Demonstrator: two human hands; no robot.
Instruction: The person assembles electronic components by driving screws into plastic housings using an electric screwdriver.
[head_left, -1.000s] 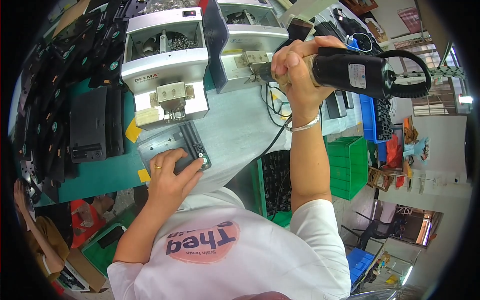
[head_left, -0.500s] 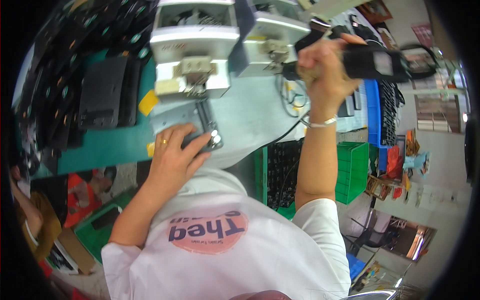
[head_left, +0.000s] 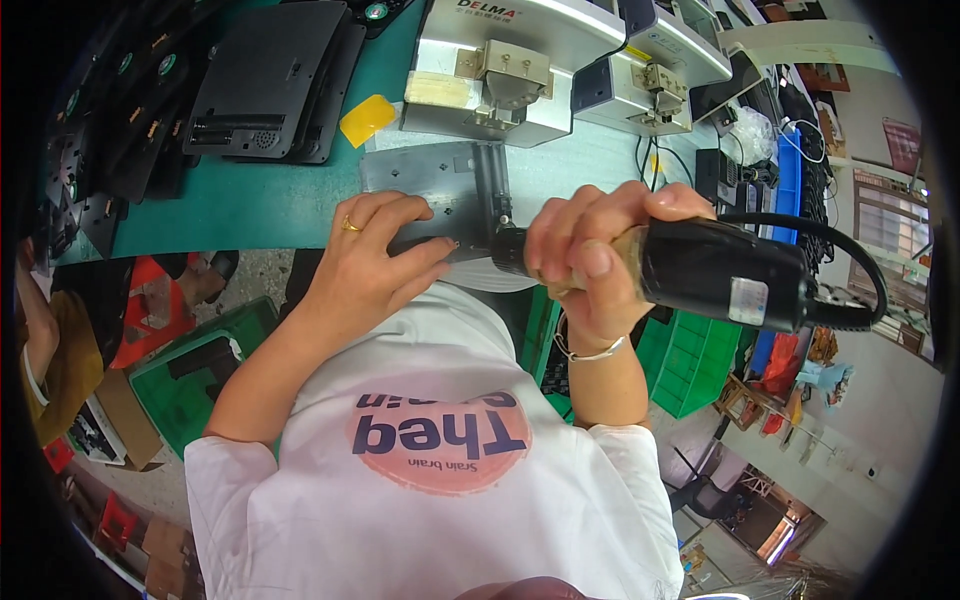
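My right hand is wrapped round a black electric screwdriver lying nearly level, its cord looping at the right end. The screwdriver's nose meets the right side of a dark grey flat panel, by a hinge-like strip; the exact contact of the bit is hidden. My left hand rests on the panel's near left part, thumb and fingers apart. Part of the panel's near edge is hidden under this hand.
Two white screw-feeder machines stand behind the panel. Stacked black covers lie to the left, beside a yellow piece. A blue bin is at the right; green crates stand below the bench.
My right hand has brought the screwdriver down and left from near the feeders to the panel's right side. My left hand stays on the panel; the whole view has shifted.
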